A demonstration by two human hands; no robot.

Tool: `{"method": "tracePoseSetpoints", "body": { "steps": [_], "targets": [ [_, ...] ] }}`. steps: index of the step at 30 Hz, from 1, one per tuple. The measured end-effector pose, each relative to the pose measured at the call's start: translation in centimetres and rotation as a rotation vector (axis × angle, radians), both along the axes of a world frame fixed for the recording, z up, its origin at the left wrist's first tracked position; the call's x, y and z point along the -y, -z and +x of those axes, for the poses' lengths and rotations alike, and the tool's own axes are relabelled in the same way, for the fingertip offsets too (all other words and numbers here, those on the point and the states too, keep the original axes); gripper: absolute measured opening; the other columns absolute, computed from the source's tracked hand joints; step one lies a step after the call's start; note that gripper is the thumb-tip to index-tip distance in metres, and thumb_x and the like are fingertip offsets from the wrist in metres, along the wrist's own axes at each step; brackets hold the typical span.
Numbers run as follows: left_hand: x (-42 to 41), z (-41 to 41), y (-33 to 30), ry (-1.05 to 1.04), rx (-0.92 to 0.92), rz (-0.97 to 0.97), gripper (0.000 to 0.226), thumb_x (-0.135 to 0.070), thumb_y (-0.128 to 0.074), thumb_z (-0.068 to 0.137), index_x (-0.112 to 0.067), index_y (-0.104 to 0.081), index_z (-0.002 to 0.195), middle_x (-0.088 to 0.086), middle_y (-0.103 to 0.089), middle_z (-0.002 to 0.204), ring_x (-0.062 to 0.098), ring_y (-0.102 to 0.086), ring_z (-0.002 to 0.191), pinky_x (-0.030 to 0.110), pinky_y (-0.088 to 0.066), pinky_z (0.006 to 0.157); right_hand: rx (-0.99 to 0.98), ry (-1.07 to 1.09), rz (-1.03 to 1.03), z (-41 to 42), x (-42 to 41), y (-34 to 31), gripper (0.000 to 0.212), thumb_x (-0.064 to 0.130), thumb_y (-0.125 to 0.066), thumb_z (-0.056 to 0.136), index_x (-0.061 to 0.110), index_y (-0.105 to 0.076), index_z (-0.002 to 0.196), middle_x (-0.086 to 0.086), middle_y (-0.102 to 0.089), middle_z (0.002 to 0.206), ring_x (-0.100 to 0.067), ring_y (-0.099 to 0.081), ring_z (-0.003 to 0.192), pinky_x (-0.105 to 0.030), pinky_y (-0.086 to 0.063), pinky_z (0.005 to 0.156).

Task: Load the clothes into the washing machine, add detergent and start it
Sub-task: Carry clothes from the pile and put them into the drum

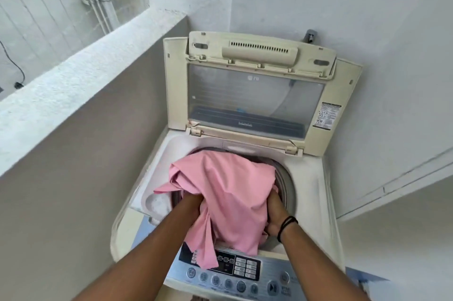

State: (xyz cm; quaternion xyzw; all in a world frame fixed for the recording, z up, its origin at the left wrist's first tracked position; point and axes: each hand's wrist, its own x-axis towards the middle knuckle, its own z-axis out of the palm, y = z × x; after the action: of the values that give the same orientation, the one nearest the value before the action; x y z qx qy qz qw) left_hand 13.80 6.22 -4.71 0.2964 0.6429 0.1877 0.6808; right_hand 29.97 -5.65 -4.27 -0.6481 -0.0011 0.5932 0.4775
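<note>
**Pink garment held over the open drum**

A cream-white top-loading washing machine (316,178) stands in a corner between a grey half-wall (85,141) and white walls. Its folding lid with a clear window (255,102) is raised upright against the back; a round logo with two letters, seemingly "LG", shows reversed through the window, and a smaller word lower down is too blurred to read. A warning sticker (327,115) sits on the lid's right frame, its print illegible.

A crumpled pink cloth garment (228,193) bulges over the drum opening, one end trailing down onto the blue-grey control panel (245,276) with its round buttons and a play/pause key. The left hand (193,205) is buried in the fabric, so how its fingers lie cannot be told. The right hand (275,215), with a black band (286,226) on its wrist, curls its fingers round the garment's right edge.
</note>
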Motion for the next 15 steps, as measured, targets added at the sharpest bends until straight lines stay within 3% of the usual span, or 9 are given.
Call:
{"method": "tracePoseSetpoints", "body": {
  "steps": [2, 3, 4, 5, 6, 8, 11, 13, 15],
  "targets": [
    [-0.7, 0.7, 1.7, -0.023, 0.012, -0.1, 0.037, -0.003, -0.028, 0.107, 0.019, -0.039, 0.136, 0.02, -0.057, 0.099, 0.017, -0.062, 0.102, 0.023, -0.045, 0.094, 0.043, 0.014, -0.073, 0.3, 0.6, 0.7, 0.046, 0.061, -0.057, 0.08, 0.017, -0.069, 0.081, -0.008, -0.069, 0.067, -0.02, -0.063, 0.058, -0.025, -0.05, 0.058],
    [-0.9, 0.4, 2.5, 0.019, -0.067, -0.097, 0.041, -0.007, -0.032, 0.108, 0.014, -0.034, 0.143, 0.028, -0.056, 0.126, 0.021, -0.056, 0.122, 0.029, -0.038, 0.106, 0.099, 0.018, -0.147, 0.2, 1.0, 1.3, 0.041, 0.052, -0.058, 0.083, 0.013, -0.066, 0.078, -0.006, -0.062, 0.057, -0.019, -0.055, 0.049, -0.023, -0.042, 0.052],
    [-1.4, 0.1, 3.9, 0.175, -0.162, -0.069, 0.044, -0.014, -0.035, 0.108, 0.007, -0.034, 0.146, 0.026, -0.048, 0.143, 0.026, -0.047, 0.134, 0.031, -0.034, 0.109, 0.138, 0.041, -0.193, 0.4, 1.5, 2.6, 0.037, 0.043, -0.059, 0.086, 0.007, -0.064, 0.079, -0.007, -0.057, 0.053, -0.019, -0.05, 0.045, -0.023, -0.037, 0.05],
    [-1.7, -0.4, 5.5, 0.286, -0.206, -0.046, 0.045, -0.019, -0.043, 0.106, 0.002, -0.04, 0.145, 0.021, -0.048, 0.146, 0.028, -0.047, 0.133, 0.031, -0.037, 0.106, 0.19, 0.072, -0.232, 0.4, 1.7, 3.1, 0.03, 0.032, -0.059, 0.09, 0.004, -0.061, 0.079, -0.008, -0.054, 0.051, -0.018, -0.047, 0.043, -0.022, -0.034, 0.047],
    [-1.5, -0.8, 5.5, 0.215, -0.153, -0.068, 0.044, -0.021, -0.056, 0.098, -0.002, -0.05, 0.137, 0.02, -0.057, 0.136, 0.03, -0.055, 0.123, 0.032, -0.043, 0.098, 0.225, 0.116, -0.266, 0.3, 1.7, 3.4, 0.022, 0.022, -0.057, 0.092, 0.003, -0.06, 0.081, -0.009, -0.055, 0.054, -0.018, -0.047, 0.045, -0.02, -0.033, 0.045],
    [-0.6, -1.9, 4.7, 0.168, -0.095, -0.072, 0.047, -0.019, -0.075, 0.074, -0.006, -0.062, 0.118, 0.019, -0.068, 0.112, 0.031, -0.065, 0.101, 0.039, -0.053, 0.089, 0.281, 0.161, -0.317, 0.5, 1.4, 3.3, 0.014, 0.008, -0.051, 0.091, 0.001, -0.063, 0.09, -0.012, -0.059, 0.069, -0.021, -0.053, 0.058, -0.021, -0.038, 0.048],
    [-1.6, -2.5, 5.1, 0.157, -0.099, -0.047, 0.05, -0.029, -0.071, 0.074, -0.011, -0.06, 0.12, 0.013, -0.069, 0.112, 0.031, -0.067, 0.103, 0.048, -0.055, 0.092, 0.468, 0.238, -0.381, 1.1, 0.7, 2.7, 0.016, 0.002, -0.046, 0.091, -0.002, -0.06, 0.098, -0.017, -0.063, 0.093, -0.027, -0.058, 0.081, -0.03, -0.048, 0.07],
    [-2.2, -2.7, 5.0, 0.264, -0.257, 0.064, 0.063, -0.037, -0.071, 0.067, -0.015, -0.061, 0.125, 0.012, -0.07, 0.114, 0.032, -0.067, 0.102, 0.045, -0.056, 0.091, 0.529, 0.347, -0.394, 1.1, 0.3, 2.5, 0.021, 0.004, -0.045, 0.092, -0.002, -0.051, 0.111, -0.017, -0.061, 0.106, -0.03, -0.057, 0.089, -0.035, -0.048, 0.08],
    [-2.0, -3.1, 4.4, 0.571, -0.517, 0.246, 0.052, -0.04, -0.065, 0.079, -0.014, -0.061, 0.124, 0.014, -0.068, 0.117, 0.032, -0.065, 0.105, 0.033, -0.051, 0.086, 0.574, 0.468, -0.335, 0.8, -0.3, 1.8, 0.023, 0.004, -0.045, 0.091, 0.011, -0.041, 0.112, -0.013, -0.059, 0.106, -0.03, -0.056, 0.089, -0.037, -0.046, 0.083]
  ]
}}
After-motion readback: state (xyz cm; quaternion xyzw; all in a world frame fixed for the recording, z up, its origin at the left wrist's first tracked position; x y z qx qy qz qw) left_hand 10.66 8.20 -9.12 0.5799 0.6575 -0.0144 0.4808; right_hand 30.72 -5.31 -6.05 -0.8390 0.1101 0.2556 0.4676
